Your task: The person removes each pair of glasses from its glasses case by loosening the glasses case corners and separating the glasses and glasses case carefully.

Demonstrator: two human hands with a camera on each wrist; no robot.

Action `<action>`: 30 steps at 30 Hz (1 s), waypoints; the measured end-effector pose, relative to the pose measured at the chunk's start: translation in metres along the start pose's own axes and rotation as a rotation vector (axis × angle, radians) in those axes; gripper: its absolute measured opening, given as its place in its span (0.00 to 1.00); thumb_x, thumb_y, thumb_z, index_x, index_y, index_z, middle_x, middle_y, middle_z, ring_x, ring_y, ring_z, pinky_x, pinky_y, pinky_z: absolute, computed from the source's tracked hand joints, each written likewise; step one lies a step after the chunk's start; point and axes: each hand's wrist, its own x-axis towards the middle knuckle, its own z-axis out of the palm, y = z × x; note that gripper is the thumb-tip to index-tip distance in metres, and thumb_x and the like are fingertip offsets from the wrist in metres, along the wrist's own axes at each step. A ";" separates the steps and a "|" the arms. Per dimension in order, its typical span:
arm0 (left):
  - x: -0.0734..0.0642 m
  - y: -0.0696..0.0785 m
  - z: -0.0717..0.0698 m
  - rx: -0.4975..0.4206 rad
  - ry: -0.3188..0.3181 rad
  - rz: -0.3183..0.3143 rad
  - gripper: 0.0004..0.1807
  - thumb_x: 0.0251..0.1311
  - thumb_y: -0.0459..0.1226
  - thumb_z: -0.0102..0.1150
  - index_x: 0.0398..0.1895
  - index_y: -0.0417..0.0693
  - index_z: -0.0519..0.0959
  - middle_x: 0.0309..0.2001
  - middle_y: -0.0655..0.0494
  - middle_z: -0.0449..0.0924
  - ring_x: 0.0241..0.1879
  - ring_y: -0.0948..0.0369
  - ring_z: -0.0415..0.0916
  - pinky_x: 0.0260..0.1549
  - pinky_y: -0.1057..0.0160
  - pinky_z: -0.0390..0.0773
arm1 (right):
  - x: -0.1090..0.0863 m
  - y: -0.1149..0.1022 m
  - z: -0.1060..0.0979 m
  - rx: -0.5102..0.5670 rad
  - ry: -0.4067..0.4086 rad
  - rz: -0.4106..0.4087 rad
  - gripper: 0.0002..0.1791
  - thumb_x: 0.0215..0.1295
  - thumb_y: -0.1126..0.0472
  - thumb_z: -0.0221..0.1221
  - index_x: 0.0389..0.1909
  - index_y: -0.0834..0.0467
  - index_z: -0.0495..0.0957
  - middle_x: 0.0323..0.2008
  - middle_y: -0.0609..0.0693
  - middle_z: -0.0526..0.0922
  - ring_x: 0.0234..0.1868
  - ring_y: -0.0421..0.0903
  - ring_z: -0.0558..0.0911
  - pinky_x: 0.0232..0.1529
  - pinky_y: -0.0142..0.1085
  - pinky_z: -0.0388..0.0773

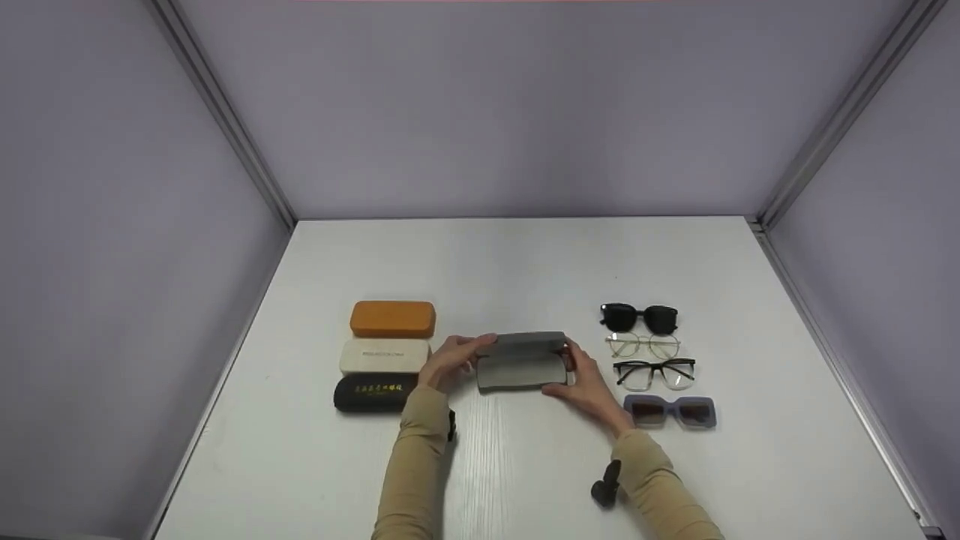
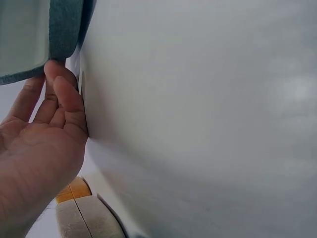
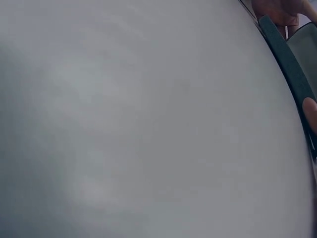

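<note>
An opened glasses case [image 1: 522, 373], teal-green outside with a pale lining, sits at the middle of the table between both hands. My left hand [image 1: 448, 361] holds its left end, with the thumb up by the lid; the left wrist view shows fingertips against the edge of the case [image 2: 65, 30]. At the other end my right hand [image 1: 589, 384] grips the case, the thumb by the front corner and the fingers at the far side. Only the right thumb [image 3: 310, 113] shows on the case's rim [image 3: 287, 62] in the right wrist view. No glasses are visible inside.
Left of the hands, an orange case [image 1: 392, 319], a white case [image 1: 384, 355] and a black case [image 1: 371, 393] stand in a column. On the right lie black sunglasses [image 1: 660, 319], thin-framed glasses [image 1: 664, 346], black-rimmed glasses [image 1: 679, 375] and blue-grey sunglasses [image 1: 696, 412], close to my right wrist.
</note>
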 end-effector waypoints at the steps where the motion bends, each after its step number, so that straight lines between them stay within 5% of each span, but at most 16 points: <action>1: 0.001 0.000 0.000 0.014 0.000 0.006 0.29 0.57 0.60 0.66 0.46 0.44 0.87 0.34 0.57 0.78 0.33 0.61 0.71 0.35 0.66 0.72 | 0.000 0.001 0.000 -0.002 0.003 -0.008 0.58 0.45 0.54 0.80 0.75 0.63 0.60 0.47 0.56 0.78 0.46 0.48 0.71 0.54 0.44 0.68; 14: 0.000 -0.001 0.002 0.022 0.006 0.044 0.30 0.59 0.59 0.66 0.54 0.47 0.85 0.33 0.54 0.79 0.29 0.61 0.70 0.29 0.66 0.70 | -0.002 0.005 0.006 -0.077 0.084 -0.097 0.59 0.41 0.49 0.81 0.72 0.66 0.63 0.54 0.59 0.84 0.44 0.47 0.77 0.47 0.39 0.73; 21: -0.002 -0.002 0.001 0.014 -0.012 0.061 0.28 0.58 0.56 0.69 0.52 0.46 0.86 0.41 0.52 0.81 0.34 0.60 0.71 0.34 0.64 0.72 | -0.004 0.003 0.006 -0.079 0.079 -0.175 0.57 0.43 0.49 0.80 0.72 0.66 0.64 0.60 0.61 0.81 0.60 0.57 0.79 0.63 0.55 0.73; 30: -0.003 -0.004 -0.002 0.043 -0.049 0.108 0.27 0.58 0.51 0.70 0.56 0.45 0.84 0.50 0.53 0.85 0.41 0.60 0.71 0.39 0.63 0.72 | -0.007 0.004 0.005 -0.136 0.082 -0.184 0.59 0.44 0.48 0.79 0.72 0.70 0.61 0.58 0.65 0.80 0.59 0.63 0.78 0.64 0.59 0.70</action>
